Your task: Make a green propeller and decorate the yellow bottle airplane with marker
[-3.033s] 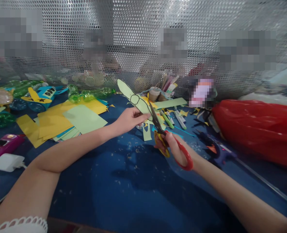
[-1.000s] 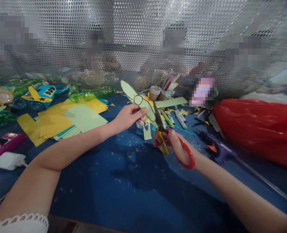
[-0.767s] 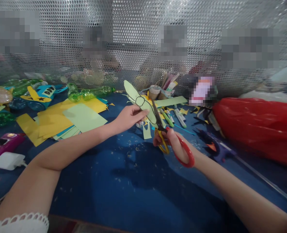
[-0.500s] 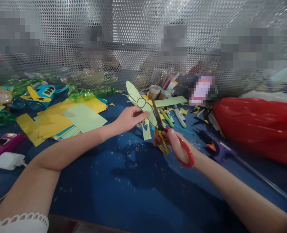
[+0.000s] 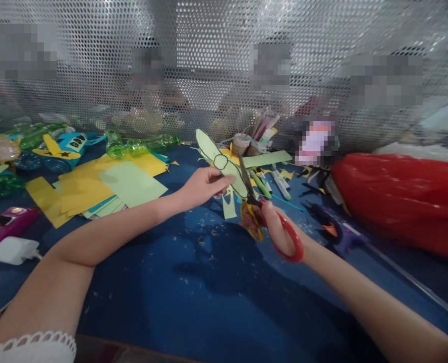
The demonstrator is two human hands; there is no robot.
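Between the thumb and fingers of my left hand is a pale green paper propeller, outlined in black with a round centre. My right hand is closed around a pair of scissors, thumb through the red loop and fingers in the yellow one. The dark blades point up and away, along the right edge of the propeller's lower blade. Just below the paper, a green paper offcut lies on the blue table.
Yellow sheets and a green sheet lie to the left, near a bottle plane and green bottles. Markers lie behind my right hand. A purple glue gun and red plastic bag occupy the right.
Both hands stay in nearly the same place, with the propeller and scissors still held. The view has shifted very slightly.
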